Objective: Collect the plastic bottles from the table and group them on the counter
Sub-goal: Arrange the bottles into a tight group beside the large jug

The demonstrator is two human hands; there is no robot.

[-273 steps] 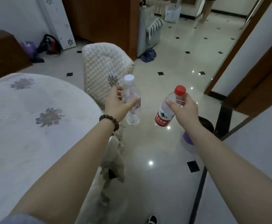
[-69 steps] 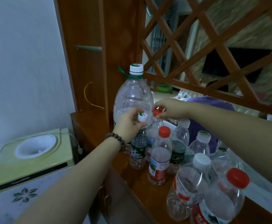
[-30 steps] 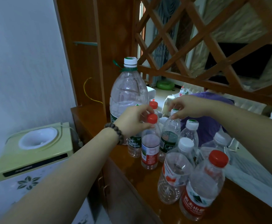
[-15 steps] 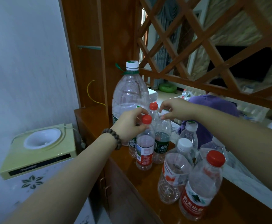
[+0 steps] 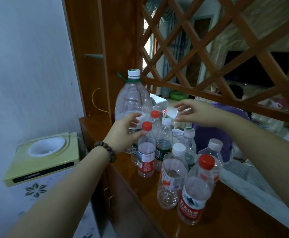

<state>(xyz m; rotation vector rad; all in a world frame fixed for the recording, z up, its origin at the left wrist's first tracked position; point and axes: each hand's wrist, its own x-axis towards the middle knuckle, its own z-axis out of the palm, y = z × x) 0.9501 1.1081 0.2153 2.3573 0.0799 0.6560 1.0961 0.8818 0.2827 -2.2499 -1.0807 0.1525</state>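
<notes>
On the wooden counter [image 5: 229, 219] in front of you the plastic bottles stand upright in a tight group, long axes vertical, with the big jug [image 5: 131, 102] at the back against the lattice screen [image 5: 208, 54]. Your left hand [image 5: 123, 134] is level with the bottle necks at the left edge of the cluster: palm turned toward the bottles, fingers spread in a loose curl, thumb tip just beside the shoulder of the red-capped bottle [image 5: 146, 152]. Nothing is clasped in it; the white cap [image 5: 141, 118] of a smaller bottle shows between your fingers, but I cannot tell whether you touch it. Your right hand [image 5: 196, 114] hovers higher and further back, over the green-capped bottle [image 5: 165, 140], wrist level, thumb and fingers parted wide, empty.

Both hands look to have let go, so by my reading the bottles you carried are already set among the rest. What the next move turns on is that the group lies directly below and between your hands, packed close, caps up. Your left hand is the nearer one, so draw it back toward you and upward rather than sideways, or the thumb may tip the red-capped bottle into its neighbours. The two nearest bottles, a white-capped one [image 5: 172, 179] and a red-capped one with a red label [image 5: 195, 194], stand close to the counter's front edge, right under the path of your right forearm [image 5: 260, 152]
</notes>
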